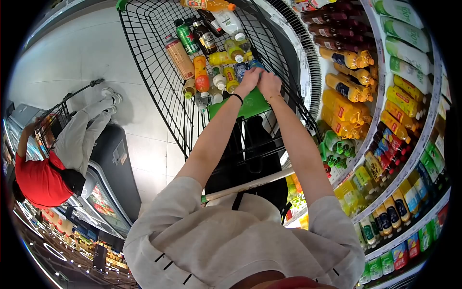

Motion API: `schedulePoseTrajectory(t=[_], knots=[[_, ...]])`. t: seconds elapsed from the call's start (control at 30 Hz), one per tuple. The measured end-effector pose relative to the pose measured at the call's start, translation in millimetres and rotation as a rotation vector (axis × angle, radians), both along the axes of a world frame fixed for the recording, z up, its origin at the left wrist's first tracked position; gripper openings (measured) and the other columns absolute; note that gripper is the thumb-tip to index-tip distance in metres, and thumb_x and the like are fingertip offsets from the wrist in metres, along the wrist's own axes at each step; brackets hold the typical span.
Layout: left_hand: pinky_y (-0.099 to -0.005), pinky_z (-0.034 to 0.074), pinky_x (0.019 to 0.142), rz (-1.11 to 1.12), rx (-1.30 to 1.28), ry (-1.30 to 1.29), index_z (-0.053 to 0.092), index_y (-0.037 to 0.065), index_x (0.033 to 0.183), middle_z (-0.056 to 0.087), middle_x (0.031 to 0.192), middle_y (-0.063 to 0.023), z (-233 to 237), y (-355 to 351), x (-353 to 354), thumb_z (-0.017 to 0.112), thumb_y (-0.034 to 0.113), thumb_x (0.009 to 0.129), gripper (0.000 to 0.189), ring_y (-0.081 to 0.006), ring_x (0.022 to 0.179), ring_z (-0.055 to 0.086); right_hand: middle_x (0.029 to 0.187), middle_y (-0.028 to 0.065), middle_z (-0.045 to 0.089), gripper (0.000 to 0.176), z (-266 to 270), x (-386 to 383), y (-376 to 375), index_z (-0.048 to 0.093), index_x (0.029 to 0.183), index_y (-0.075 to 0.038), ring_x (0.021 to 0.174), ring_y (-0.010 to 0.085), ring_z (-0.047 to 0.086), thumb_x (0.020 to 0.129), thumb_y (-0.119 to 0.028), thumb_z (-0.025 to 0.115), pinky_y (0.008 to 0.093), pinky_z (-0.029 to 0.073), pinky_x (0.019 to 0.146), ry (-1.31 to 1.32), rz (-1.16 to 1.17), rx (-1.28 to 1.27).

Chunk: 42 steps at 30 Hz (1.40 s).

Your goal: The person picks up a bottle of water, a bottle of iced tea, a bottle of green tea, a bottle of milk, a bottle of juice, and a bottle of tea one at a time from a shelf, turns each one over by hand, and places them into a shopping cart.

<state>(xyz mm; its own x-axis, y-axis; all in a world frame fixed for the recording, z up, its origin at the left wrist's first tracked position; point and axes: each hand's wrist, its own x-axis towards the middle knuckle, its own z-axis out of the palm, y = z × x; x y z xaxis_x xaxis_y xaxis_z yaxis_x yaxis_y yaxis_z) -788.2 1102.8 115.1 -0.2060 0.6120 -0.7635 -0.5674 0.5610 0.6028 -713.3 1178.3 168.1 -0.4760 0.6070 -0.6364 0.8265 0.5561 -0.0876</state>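
Observation:
Both my hands reach over the near end of a black wire shopping cart [144, 53]. My left hand [249, 81] is closed around a blue drink container [256, 63], of which only the top part shows. Right beside it, my right hand [270, 84] is closed against the same container, its fingertips mostly hidden. Below my hands is a green panel [253, 104]. In the cart lie an orange drink bottle [201, 77], a green can [186, 37], a tall pinkish-brown container [180, 59], a dark bottle [205, 37] and several yellow-green bottles.
Curved store shelves [380, 62] full of bottles stand close on my right. At left, a person in a red top [45, 180] is with another cart [53, 120], beside a grey freezer case [113, 168]. Pale floor tiles [139, 115] lie between us.

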Motion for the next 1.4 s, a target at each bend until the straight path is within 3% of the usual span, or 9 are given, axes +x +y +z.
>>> schedulePoseTrajectory(t=[0.17, 0.27, 0.33, 0.43, 0.57, 0.7, 0.9, 1.0, 1.4], knots=[[-0.0313, 0.047, 0.086, -0.066, 0.016, 0.012, 0.069, 0.004, 0.12, 0.068, 0.108, -0.0079, -22.0, 7.1, -2.8, 0.047, 0.039, 0.102, 0.045, -0.0186, 0.096, 0.06, 0.102, 0.0209, 0.074, 0.023, -6.5, -4.8, -1.1, 0.074, 0.101, -0.004, 0.097, 0.039, 0.073, 0.093, -0.022, 0.061, 0.0482, 0.06, 0.082, -0.026, -0.034, -0.052], [-0.0352, 0.047, 0.094, -0.109, -0.051, 0.034, 0.069, 0.006, 0.123, 0.069, 0.116, -0.012, -20.3, 7.6, -1.7, 0.047, 0.044, 0.1, 0.049, -0.0238, 0.104, 0.062, 0.103, 0.0206, 0.074, 0.023, -16.7, 0.3, -6.0, 0.074, 0.101, -0.003, 0.099, 0.0383, 0.073, 0.094, -0.02, 0.06, 0.047, 0.06, 0.082, -0.057, -0.05, -0.053], [-0.0424, 0.039, 0.112, -0.219, -0.031, 0.225, 0.066, -0.001, 0.129, 0.064, 0.133, -0.0272, -20.2, 5.4, 4.1, 0.045, 0.05, 0.095, 0.064, -0.0413, 0.127, 0.056, 0.103, 0.0207, 0.074, 0.023, -21.2, 8.1, -11.5, 0.074, 0.101, -0.003, 0.099, 0.038, 0.073, 0.094, -0.02, 0.059, 0.0467, 0.06, 0.082, -0.021, -0.078, -0.054], [-0.0407, 0.041, 0.111, -0.242, -0.009, 0.434, 0.065, -0.002, 0.13, 0.068, 0.125, -0.0265, -19.7, 1.7, 10.5, 0.045, 0.052, 0.095, 0.067, -0.0424, 0.119, 0.062, 0.104, 0.0213, 0.074, 0.023, -19.7, 10.6, -9.4, 0.074, 0.1, -0.003, 0.099, 0.0376, 0.073, 0.095, -0.02, 0.058, 0.0469, 0.06, 0.082, 0.046, -0.071, -0.042], [-0.0436, 0.045, 0.108, -0.088, 0.031, 0.273, 0.068, -0.003, 0.125, 0.069, 0.122, -0.0281, -11.4, -11.0, 6.1, 0.049, 0.044, 0.095, 0.059, -0.0456, 0.117, 0.063, 0.11, 0.0177, 0.075, 0.028, -10.5, 5.2, -6.0, 0.074, 0.109, -0.005, 0.102, 0.0364, 0.073, 0.098, -0.019, 0.053, 0.0464, 0.059, 0.085, 0.004, -0.032, -0.085], [-0.0489, 0.055, 0.087, -0.466, -0.114, 0.895, 0.075, -0.002, 0.098, 0.072, 0.096, -0.0281, -0.4, -23.7, -28.3, 0.057, 0.023, 0.091, 0.031, -0.0465, 0.096, 0.069, 0.113, 0.021, 0.074, 0.031, -17.4, 12.8, -11.1, 0.068, 0.119, -0.002, 0.105, 0.0369, 0.073, 0.1, -0.016, 0.048, 0.0465, 0.06, 0.085, -0.033, -0.089, -0.056], [-0.0469, 0.052, 0.096, -1.087, -0.257, 1.141, 0.072, -0.001, 0.111, 0.073, 0.112, -0.0188, -46.3, -43.9, -83.1, 0.066, 0.022, 0.088, 0.033, -0.0379, 0.108, 0.067, 0.117, 0.0181, 0.074, 0.029, -9.0, 6.2, -9.8, 0.072, 0.117, -0.003, 0.111, 0.0345, 0.072, 0.1, -0.016, 0.052, 0.0438, 0.059, 0.091, 0.011, -0.185, -0.066], [-0.0473, 0.051, 0.101, -1.172, -0.331, 1.183, 0.058, 0.002, 0.134, 0.05, 0.147, -0.0141, -73.2, -43.4, -92.6, 0.068, 0.026, 0.089, 0.052, -0.0395, 0.133, 0.049, 0.122, 0.016, 0.073, 0.026, 2.2, 1.7, -2.7, 0.078, 0.111, -0.01, 0.114, 0.0333, 0.07, 0.099, -0.017, 0.055, 0.0422, 0.058, 0.093, -0.021, -0.229, -0.122], [-0.0443, 0.054, 0.095, -1.253, -0.43, 1.277, 0.057, 0.009, 0.13, 0.055, 0.14, -0.0114, -94.3, -22.5, -108.0, 0.066, 0.018, 0.093, 0.04, -0.0337, 0.126, 0.057, 0.118, 0.0194, 0.073, 0.027, -5.2, 5.1, -2.5, 0.077, 0.109, -0.006, 0.112, 0.0375, 0.07, 0.096, -0.018, 0.057, 0.0441, 0.058, 0.092, 0.029, -0.34, -0.172]])
